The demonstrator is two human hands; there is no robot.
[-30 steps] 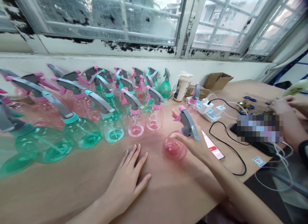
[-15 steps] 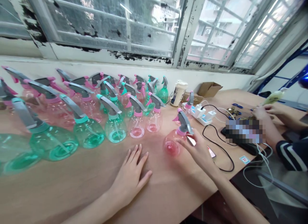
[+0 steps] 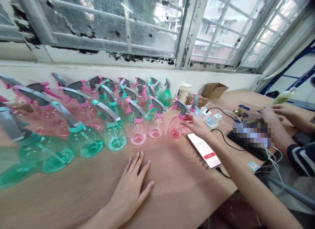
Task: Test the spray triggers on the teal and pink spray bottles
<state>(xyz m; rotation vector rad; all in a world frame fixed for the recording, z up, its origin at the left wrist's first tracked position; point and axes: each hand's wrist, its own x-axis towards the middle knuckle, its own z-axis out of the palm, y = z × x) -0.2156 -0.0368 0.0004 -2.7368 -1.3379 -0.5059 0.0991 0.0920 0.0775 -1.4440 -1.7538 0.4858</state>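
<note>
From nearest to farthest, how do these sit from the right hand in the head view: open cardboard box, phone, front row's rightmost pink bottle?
1. Pink bottle, at the right hand, leftward.
2. Phone, on the camera side.
3. Cardboard box, back near the wall.

Pink bottle (image 3: 174,128): right side hidden behind the right hand (image 3: 199,126); grip unclear.
Leftmost green bottle (image 3: 14,170): cut off by the left edge.
Phone (image 3: 203,149): digits too blurred to read.
Black object (image 3: 251,151): top pixelated.
Co-worker's sleeve (image 3: 300,160): cut off by the right edge.
</note>
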